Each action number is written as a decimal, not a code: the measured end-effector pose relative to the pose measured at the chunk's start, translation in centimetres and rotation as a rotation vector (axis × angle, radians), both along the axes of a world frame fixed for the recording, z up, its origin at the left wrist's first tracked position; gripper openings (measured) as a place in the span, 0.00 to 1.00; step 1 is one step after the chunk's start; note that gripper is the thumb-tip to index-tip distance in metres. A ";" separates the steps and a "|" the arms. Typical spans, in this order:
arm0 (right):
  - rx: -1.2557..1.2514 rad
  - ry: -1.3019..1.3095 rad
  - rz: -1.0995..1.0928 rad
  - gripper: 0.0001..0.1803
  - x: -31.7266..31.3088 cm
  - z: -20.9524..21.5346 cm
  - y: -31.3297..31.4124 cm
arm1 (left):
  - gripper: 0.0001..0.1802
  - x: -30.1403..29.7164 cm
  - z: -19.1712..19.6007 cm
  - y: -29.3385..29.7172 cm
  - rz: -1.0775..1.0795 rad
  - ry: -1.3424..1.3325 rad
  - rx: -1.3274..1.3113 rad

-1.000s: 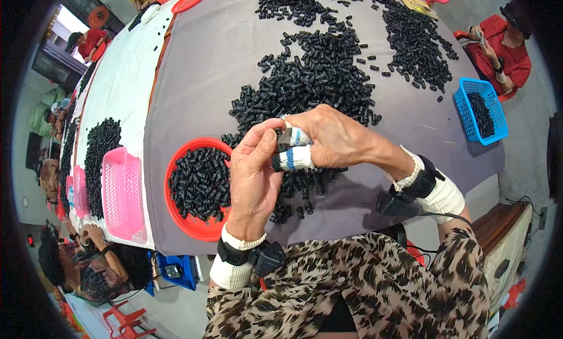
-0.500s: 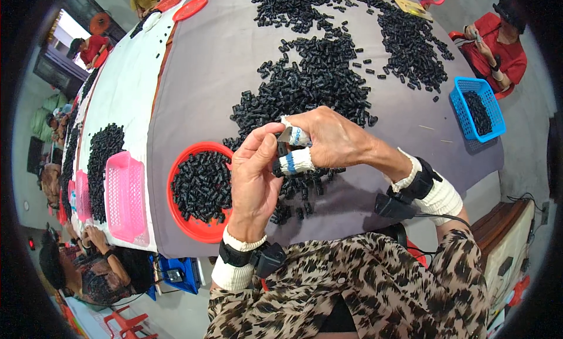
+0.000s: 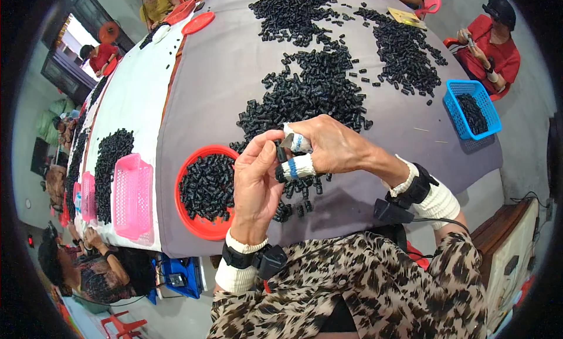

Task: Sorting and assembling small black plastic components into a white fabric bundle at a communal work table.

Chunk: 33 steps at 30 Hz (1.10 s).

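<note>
Above the near end of a black heap, my left hand [image 3: 258, 184] pinches a small black cylindrical piece [image 3: 281, 153] between thumb and fingertips. My right hand [image 3: 331, 142] meets it from the right, fingers curled in. White wrapping covers its thumb, and a white sleeve with a blue stripe [image 3: 299, 165] covers one finger. A small grey blade-like piece [image 3: 287, 141] shows at the wrapped thumb, against the black piece. Fingers partly hide where they meet. Beyond my hands spreads a heap of similar black pieces [image 3: 311, 93]. A red round tray [image 3: 202, 229] full of them stands beside my left hand.
On the grey-covered table [image 3: 211, 81] lie more black heaps [image 3: 404, 52]. A blue basket [image 3: 469, 113] holds pieces at the right edge. Pink baskets [image 3: 134, 198] stand on a white cloth at left. Several people sit around, one in a red shirt [image 3: 492, 43] at right.
The view has shifted slightly, so the table and heaps sit a little differently in the picture. Both hands keep nearly the same pose, with the black piece still between them.
</note>
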State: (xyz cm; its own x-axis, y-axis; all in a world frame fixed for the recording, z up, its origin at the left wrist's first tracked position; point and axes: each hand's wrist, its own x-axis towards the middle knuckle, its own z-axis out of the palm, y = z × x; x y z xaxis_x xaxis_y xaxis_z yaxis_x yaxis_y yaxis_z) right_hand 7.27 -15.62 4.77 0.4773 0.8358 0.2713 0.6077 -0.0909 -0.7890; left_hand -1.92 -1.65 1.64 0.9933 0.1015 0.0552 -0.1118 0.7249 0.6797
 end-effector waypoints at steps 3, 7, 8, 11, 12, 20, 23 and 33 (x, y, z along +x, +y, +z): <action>-0.010 -0.009 0.009 0.23 0.0 0.3 0.1 | 0.11 -0.2 0.4 -0.3 0.048 0.040 0.044; -0.016 -0.031 -0.002 0.23 0.4 -0.5 0.4 | 0.11 0.0 0.2 -0.2 0.049 0.045 0.060; -0.023 -0.013 0.004 0.22 0.4 -0.9 0.5 | 0.10 0.0 0.0 -0.1 0.068 0.060 0.068; -0.069 0.011 0.017 0.21 0.5 -0.7 0.8 | 0.10 0.3 -0.6 0.3 0.077 0.067 0.077; -0.065 0.054 0.027 0.21 0.4 -0.8 0.8 | 0.10 0.3 -0.7 0.4 0.076 0.076 0.068; -0.017 0.087 0.032 0.16 1.7 -3.3 1.0 | 0.10 -0.3 -2.0 4.5 0.384 0.146 0.181; -0.007 0.019 -0.127 0.15 3.5 -2.8 -0.8 | 0.12 -2.9 -3.5 9.6 0.663 0.254 0.789; -0.142 0.143 -0.264 0.12 4.8 -5.6 -3.3 | 0.09 1.1 -6.5 4.4 0.362 0.168 1.328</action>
State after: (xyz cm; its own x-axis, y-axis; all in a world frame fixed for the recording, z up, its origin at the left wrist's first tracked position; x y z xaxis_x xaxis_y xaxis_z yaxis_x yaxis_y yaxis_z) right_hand 12.11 -18.91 -0.83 0.7073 0.7028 0.0757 0.4326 -0.3456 -0.8327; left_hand -0.81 2.74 -4.86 0.9274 0.3188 0.1958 -0.0014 -0.5203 0.8540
